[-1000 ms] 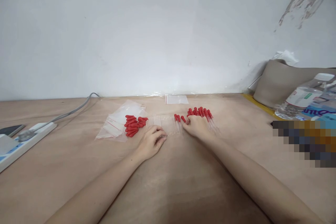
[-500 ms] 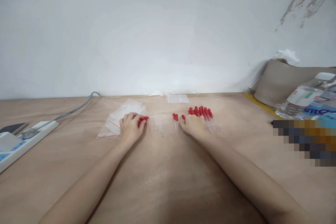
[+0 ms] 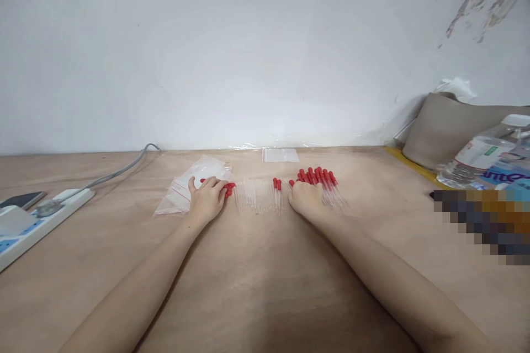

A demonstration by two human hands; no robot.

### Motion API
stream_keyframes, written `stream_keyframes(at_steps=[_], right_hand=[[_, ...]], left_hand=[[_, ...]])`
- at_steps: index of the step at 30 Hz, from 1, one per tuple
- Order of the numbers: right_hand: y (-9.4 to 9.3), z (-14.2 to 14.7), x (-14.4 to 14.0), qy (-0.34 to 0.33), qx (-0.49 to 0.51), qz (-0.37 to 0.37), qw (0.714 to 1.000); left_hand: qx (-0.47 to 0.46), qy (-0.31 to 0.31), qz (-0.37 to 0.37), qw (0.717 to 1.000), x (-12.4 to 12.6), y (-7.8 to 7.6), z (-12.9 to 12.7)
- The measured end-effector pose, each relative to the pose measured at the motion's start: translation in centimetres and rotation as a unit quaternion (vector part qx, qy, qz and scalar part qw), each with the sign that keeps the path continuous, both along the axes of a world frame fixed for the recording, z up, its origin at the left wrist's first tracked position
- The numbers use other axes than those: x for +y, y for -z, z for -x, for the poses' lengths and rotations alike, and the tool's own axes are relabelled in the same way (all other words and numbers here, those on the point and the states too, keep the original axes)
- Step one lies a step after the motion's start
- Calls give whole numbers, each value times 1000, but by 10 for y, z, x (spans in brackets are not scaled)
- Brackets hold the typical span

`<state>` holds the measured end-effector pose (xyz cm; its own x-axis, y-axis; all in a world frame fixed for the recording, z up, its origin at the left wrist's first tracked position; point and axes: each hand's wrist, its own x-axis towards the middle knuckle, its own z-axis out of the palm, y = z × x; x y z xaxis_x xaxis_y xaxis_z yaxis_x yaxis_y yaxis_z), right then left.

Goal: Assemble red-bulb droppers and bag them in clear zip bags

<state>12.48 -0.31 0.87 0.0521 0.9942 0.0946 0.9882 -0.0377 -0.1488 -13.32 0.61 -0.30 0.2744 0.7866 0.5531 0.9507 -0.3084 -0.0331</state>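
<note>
My left hand [image 3: 207, 199] lies over a small heap of loose red rubber bulbs [image 3: 229, 190], fingers spread and curved, fingertips touching some of them. Clear thin glass tubes [image 3: 252, 197] lie side by side in a row between my hands. Two droppers with red bulbs [image 3: 277, 184] lie at the right end of this row. My right hand [image 3: 305, 198] is closed, and a dropper's red bulb [image 3: 291, 182] pokes out at its thumb side; the fingertips are hidden. Behind and right of it lies a group of droppers with red bulbs [image 3: 318, 175].
Clear zip bags [image 3: 178, 196] lie under and beside my left hand, and a small flat bag [image 3: 280, 155] lies near the wall. A power strip [image 3: 49, 226], its grey cable [image 3: 124, 172] and a phone [image 3: 22, 200] are at left. A water bottle [image 3: 476, 157] and a grey-brown container [image 3: 430, 132] stand at right.
My left hand has shifted slightly, with its fingers spreading farther over the red bulbs. My right hand has moved a little right, away from the two droppers, with the red bulb at its thumb side.
</note>
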Motion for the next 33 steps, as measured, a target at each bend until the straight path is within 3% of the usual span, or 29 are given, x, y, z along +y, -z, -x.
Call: stream_keyframes(at_steps=[6,9,14,18,22,27,33], right_hand=[[3,-2,0,12,5,-48,999],[5,-3,-2,3,24,-142,990],[20,-5,-10,-92,141,-260,951],[33,-10,-23,-183,199,-262,926],[40,-22,-33,-250,215,-275,903],[41,-31,-39,-277,212,-304,887],[35,-29,-43,-265,194,-282,901]], left_hand=[[-21,22,-63,998,0,1,1],[-64,39,-98,992,-5,2,-2],[-190,167,-67,965,-35,2,-28],[-218,210,-9,953,-56,6,-48],[-190,216,35,957,-54,15,-48],[-176,194,38,964,-46,20,-45],[-165,232,36,958,-49,17,-52]])
